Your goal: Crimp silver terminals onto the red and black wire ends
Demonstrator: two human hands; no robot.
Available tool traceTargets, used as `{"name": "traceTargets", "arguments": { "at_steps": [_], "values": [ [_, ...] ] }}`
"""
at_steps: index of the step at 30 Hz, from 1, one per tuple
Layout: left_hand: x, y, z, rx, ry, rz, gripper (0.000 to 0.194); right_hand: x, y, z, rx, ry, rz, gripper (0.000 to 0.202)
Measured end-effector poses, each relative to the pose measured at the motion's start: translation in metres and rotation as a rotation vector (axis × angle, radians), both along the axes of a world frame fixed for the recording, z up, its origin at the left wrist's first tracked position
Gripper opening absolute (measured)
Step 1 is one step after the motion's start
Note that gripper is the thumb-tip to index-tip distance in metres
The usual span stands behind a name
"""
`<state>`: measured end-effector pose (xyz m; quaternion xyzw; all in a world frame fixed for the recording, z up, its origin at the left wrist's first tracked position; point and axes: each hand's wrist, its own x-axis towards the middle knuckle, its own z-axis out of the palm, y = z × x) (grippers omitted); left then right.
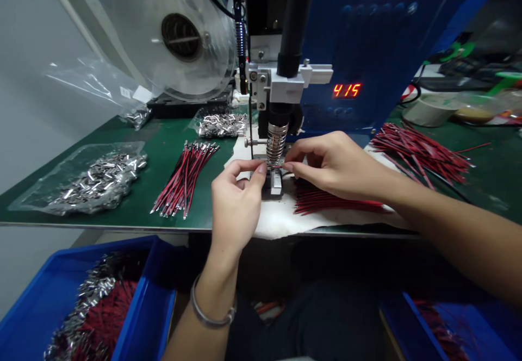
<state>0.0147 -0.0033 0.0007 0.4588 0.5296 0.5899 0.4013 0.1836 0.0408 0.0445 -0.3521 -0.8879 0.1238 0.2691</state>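
My left hand (236, 203) is closed in a pinch at the left of a small metal fixture (276, 182). Whatever lies between its fingertips is too small to make out. From the right, my right hand (340, 165) pinches a thin red wire (280, 166) over the fixture. Directly above the fingertips is the coiled metal tip (276, 138) of a soldering machine. Under my right hand, a bundle of red and black wires (326, 200) lies on a white sheet (281, 225).
Left on the green table (163, 132) are a wire bundle with metal ends (185, 179), a bag of small metal parts (98, 181) and another bag (222, 123). More red wires (424, 151) lie at right. Blue bins (138, 306) stand below the edge. A blue machine box (350, 40) rises behind.
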Motion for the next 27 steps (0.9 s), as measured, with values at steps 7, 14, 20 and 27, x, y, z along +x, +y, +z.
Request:
{"name": "traceTargets", "arguments": {
  "at_steps": [7,14,20,27],
  "values": [
    [-0.0010,-0.0002,-0.0013,-0.004,-0.024,-0.006,0.015,0.0001,0.0011,-0.0003,0.028,0.004,0.008,0.013],
    [-0.0016,-0.0002,-0.0041,0.050,-0.035,-0.017,0.019,0.0045,0.0043,-0.0013,0.040,0.022,0.126,0.014],
    [-0.0017,0.0008,-0.0042,0.082,-0.026,-0.017,0.018,0.0074,0.0084,-0.0009,0.060,0.003,0.191,0.015],
    [-0.0015,0.0000,-0.0025,0.081,0.054,0.019,0.016,0.0077,0.0089,0.0016,0.068,0.025,0.236,0.012]
  ]
}}
